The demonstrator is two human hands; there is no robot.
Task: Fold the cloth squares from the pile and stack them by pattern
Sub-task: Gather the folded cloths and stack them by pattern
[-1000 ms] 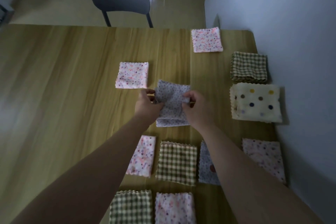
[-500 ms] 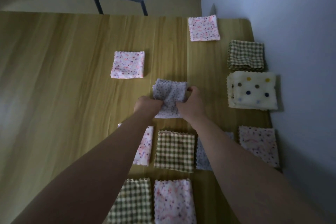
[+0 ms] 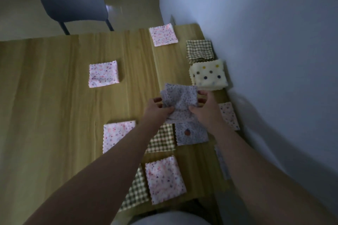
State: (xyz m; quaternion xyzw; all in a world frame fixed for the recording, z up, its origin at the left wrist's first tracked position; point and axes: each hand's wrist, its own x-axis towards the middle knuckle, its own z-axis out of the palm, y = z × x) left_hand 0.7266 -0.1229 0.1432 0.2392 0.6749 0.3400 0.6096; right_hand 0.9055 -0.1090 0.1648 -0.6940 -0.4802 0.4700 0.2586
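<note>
Our left grip [image 3: 157, 109] and right grip [image 3: 206, 110] both pinch the grey dotted cloth [image 3: 181, 97], fingers curled into its rumpled folds. It seems lifted off the worktop [image 3: 54, 106], just beside the cream polka-dot stack [image 3: 208, 75].

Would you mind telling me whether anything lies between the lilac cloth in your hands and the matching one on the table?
Nothing visible does. The lilac cloth in the left hand and right hand hangs just past the matching cloth on the table; the checked cloth lies off to one side.
</note>
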